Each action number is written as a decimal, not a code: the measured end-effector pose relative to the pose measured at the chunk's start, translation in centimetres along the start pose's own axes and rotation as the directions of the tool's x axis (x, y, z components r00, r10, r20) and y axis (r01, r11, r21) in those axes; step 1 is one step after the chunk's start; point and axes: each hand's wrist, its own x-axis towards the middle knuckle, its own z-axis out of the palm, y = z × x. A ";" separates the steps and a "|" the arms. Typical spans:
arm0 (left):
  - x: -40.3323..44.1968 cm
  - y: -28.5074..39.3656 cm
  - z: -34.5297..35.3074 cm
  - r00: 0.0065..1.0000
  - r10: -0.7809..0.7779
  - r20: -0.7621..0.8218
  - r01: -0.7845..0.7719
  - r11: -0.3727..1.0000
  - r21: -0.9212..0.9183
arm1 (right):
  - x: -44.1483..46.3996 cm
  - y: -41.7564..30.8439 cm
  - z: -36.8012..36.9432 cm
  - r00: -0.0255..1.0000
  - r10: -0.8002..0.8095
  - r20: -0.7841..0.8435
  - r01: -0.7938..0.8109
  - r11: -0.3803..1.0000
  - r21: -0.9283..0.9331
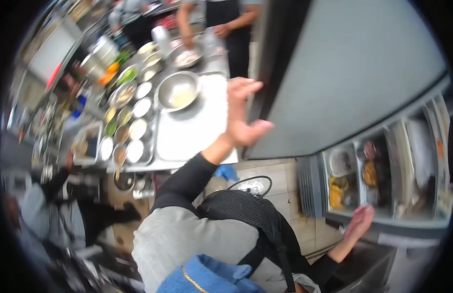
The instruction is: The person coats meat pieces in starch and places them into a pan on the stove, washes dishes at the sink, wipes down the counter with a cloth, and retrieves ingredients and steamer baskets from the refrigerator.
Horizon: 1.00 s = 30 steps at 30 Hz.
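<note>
My left hand (243,115) is raised beside the edge of a large grey door (353,73), fingers and thumb spread, holding nothing. Whether it touches the door is unclear. My right hand (359,223), slightly blurred, is low at the right, near the front rim of an open refrigerated compartment (412,223); its fingers look stretched out with nothing in them. Inside the compartment are a container of yellow food (337,193), a clear container (341,162) and a bowl with dark red contents (369,150).
A metal bowl (178,91) rests on a white tray (187,134), beside several small food containers. One person's hands (187,41) reach into another bowl (185,55) at the far end. Another person (65,219) is at the left. A blue cloth (227,172) hangs below the table edge.
</note>
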 end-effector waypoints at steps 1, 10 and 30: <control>-1.3 1.5 0.5 0.998 -0.061 0.011 0.059 0.992 0.107 | -2.3 1.8 2.0 0.979 0.199 -0.041 -0.196 0.978 0.072; -5.5 0.5 -0.4 0.853 -0.513 0.096 0.522 0.839 -0.152 | -12.6 19.5 -3.1 0.702 0.664 0.256 -0.441 0.688 -0.576; -13.1 3.2 1.2 0.633 -0.282 0.721 0.471 0.879 -0.070 | -18.7 -0.4 0.6 0.939 0.010 0.343 0.192 0.812 -0.552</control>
